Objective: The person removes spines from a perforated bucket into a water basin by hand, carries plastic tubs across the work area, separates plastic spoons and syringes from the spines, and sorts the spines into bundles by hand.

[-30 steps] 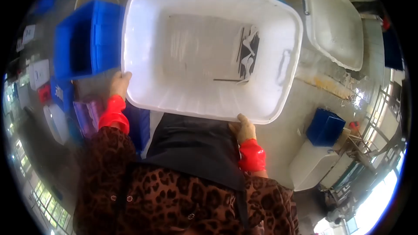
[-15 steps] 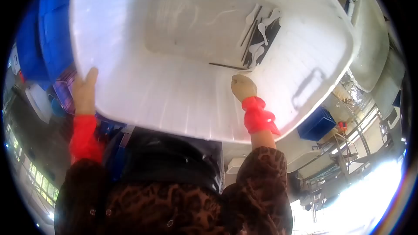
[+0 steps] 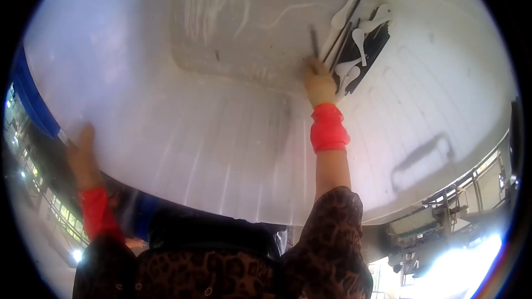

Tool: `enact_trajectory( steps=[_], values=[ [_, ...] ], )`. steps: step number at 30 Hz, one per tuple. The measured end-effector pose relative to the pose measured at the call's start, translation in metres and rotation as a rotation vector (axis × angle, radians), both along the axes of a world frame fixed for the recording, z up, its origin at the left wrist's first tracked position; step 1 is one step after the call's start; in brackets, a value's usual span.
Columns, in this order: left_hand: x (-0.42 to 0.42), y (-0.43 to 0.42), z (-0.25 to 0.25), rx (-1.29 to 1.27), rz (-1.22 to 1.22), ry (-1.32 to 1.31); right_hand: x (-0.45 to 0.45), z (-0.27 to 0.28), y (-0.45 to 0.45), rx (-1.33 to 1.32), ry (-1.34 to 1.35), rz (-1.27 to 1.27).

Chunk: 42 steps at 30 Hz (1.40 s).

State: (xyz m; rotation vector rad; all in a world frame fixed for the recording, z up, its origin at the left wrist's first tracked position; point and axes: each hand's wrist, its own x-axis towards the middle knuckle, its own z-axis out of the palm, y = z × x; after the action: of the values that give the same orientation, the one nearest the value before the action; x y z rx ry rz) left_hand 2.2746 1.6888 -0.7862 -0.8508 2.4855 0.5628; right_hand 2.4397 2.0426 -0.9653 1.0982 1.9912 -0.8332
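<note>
A large white plastic tub (image 3: 233, 155) fills most of the view, its inside facing me. At its left rim is my left hand (image 3: 84, 158), thumb on the inner wall and fingers hidden behind the rim. My right hand (image 3: 320, 84) is deep in the tub, closed around a dark chopstick (image 3: 314, 41) that sticks up from it, slightly blurred. Just right of that hand, a pile of dark chopsticks (image 3: 370, 66) lies in the corner of the tub floor. Several white soup spoons (image 3: 359, 39) rest on and beside the pile.
Scratches mark the grey tub floor (image 3: 260, 27). A blue object (image 3: 34, 97) shows beyond the left rim. Below the tub, a black apron (image 3: 210, 230) covers my front. Frames and shelving (image 3: 438, 216) stand at the lower right.
The tub appears larger and closer. My right hand has moved further in and picked up the chopstick that lay apart at the floor's edge. My left hand stays at the rim.
</note>
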Motion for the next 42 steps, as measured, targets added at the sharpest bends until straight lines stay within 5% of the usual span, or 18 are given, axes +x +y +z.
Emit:
enact_trajectory(
  steps=[2, 3, 5, 8, 9, 11, 13, 17, 21, 24, 29, 34, 39, 41, 42],
  values=[
    [0.002, -0.006, 0.006, -0.196, -0.437, -0.029, -0.017, 0.006, 0.014, 0.158, 0.103, -0.178],
    [0.003, -0.003, 0.012, -0.197, -0.444, -0.026, -0.022, 0.013, 0.018, 0.157, 0.104, -0.185],
    [0.005, 0.032, 0.025, -0.366, -0.538, 0.398, -0.037, 0.04, 0.022, 0.211, 0.091, -0.445],
    [0.004, 0.087, 0.024, -0.117, -0.913, 0.386, -0.03, 0.05, 0.038, 0.514, 0.217, -0.473],
    [0.01, 0.106, 0.011, -0.113, -0.916, 0.393, -0.03, 0.055, 0.043, 0.561, 0.162, -0.515],
    [0.036, 0.139, -0.04, 0.765, -0.321, 0.032, -0.021, 0.045, 0.053, 0.592, 0.162, -0.46],
    [0.052, 0.172, -0.095, 0.719, -0.46, -0.285, -0.031, 0.041, 0.054, 0.55, 0.074, -0.468],
    [0.066, 0.225, -0.174, 0.624, -0.8, -0.281, -0.033, 0.006, 0.047, 0.57, -0.007, -0.416],
    [0.068, 0.276, -0.199, 0.637, -0.514, -0.519, -0.023, 0.008, 0.049, 0.525, 0.02, -0.204],
    [0.113, 0.174, -0.191, 0.552, -0.407, -0.558, 0.018, 0.037, -0.047, 0.421, -0.001, 0.028],
    [0.202, -0.058, -0.153, 0.466, -0.502, -0.439, 0.064, 0.061, -0.219, 0.747, 0.465, 0.331],
    [0.207, -0.066, -0.144, 0.458, -0.453, -0.456, 0.08, 0.052, -0.236, 0.757, 0.483, 0.498],
    [0.236, -0.07, -0.149, 0.446, -0.556, -0.404, 0.152, 0.071, -0.287, 0.738, 0.561, 0.14],
    [0.248, -0.065, -0.142, 0.449, -0.731, -0.556, 0.163, 0.078, -0.3, 0.465, 0.206, -0.755],
    [0.252, -0.064, -0.139, 0.45, -0.731, -0.561, 0.162, 0.075, -0.305, 0.466, 0.201, -0.755]
  ],
)
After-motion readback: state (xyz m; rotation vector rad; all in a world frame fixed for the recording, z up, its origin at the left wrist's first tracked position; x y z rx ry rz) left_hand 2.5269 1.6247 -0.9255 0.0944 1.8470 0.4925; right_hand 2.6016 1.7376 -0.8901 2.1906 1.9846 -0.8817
